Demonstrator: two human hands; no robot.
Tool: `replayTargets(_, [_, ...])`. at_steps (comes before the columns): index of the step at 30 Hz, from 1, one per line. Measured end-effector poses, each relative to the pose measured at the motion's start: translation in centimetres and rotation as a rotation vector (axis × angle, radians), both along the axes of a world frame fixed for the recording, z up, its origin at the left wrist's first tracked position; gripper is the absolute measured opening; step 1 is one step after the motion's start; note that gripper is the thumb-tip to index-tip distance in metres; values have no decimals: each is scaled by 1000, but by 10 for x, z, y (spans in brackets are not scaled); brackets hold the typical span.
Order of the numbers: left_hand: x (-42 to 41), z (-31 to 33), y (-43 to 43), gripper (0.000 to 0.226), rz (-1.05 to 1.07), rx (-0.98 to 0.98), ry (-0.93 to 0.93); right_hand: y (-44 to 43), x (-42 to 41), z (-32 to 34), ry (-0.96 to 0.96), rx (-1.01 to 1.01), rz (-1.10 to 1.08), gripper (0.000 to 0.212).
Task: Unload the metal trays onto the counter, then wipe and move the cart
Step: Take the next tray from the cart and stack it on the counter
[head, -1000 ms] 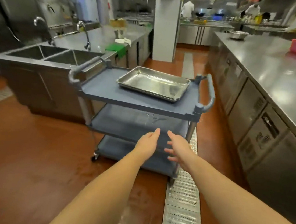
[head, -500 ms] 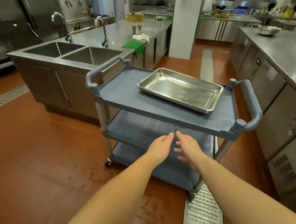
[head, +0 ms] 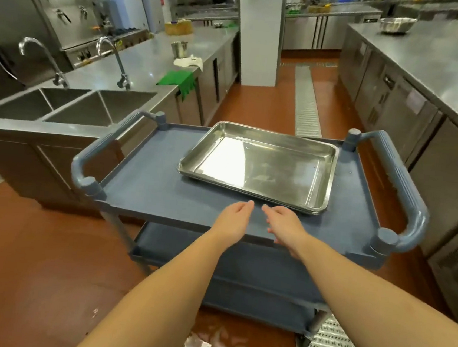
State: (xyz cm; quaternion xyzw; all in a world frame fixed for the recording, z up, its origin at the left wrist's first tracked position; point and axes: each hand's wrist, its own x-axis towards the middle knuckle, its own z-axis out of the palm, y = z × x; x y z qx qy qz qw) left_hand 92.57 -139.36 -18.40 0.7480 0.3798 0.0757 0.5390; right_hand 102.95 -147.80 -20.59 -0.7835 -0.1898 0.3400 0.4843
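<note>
A grey-blue three-shelf cart (head: 147,181) stands in front of me. A low stack of shiny metal trays (head: 259,165) lies on its top shelf, toward the right. My left hand (head: 234,220) and my right hand (head: 284,225) hover side by side over the shelf's near edge, just short of the trays. Both hands hold nothing and their fingers are stretched out. The two lower shelves look bare where I can see them.
A double sink (head: 68,105) and steel counter (head: 149,63) with a green cloth (head: 178,81), a white rag and a metal cup are at left. A long steel counter (head: 443,63) with a bowl runs along the right. Floor drain grates (head: 307,102) run behind the cart.
I have come closer to the cart. Both hands have risen from the level of the lower shelves to the near edge of the top shelf.
</note>
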Motion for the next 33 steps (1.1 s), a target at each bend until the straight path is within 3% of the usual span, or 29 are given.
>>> replayTargets(8, [65, -20, 61, 35, -152, 194, 60, 52, 62, -19, -186, -114, -22, 32])
replayTargets(10, [80, -32, 85, 38, -221, 304, 113, 65, 71, -24, -368, -224, 2, 40])
replayTargets(12, [94, -48, 111, 40, -356, 553, 211, 78, 74, -30, -726, -438, 127, 49])
replayTargets(14, [106, -65, 139, 40, -461, 786, 257, 93, 76, -43, -933, -565, 258, 55])
replayTargets(18, [119, -95, 185, 42, -578, 915, 302, 123, 83, -71, -759, -686, 256, 63])
replayTargets(23, [129, -117, 208, 49, -503, 1008, 146, 140, 93, -83, -879, -704, 181, 71])
replayTargets(27, [141, -122, 201, 39, -408, 1054, 87, 141, 112, -76, -932, -686, 154, 73])
replayTargets(33, [146, -119, 200, 46, -476, 992, 74, 141, 123, -76, -940, -688, 144, 71])
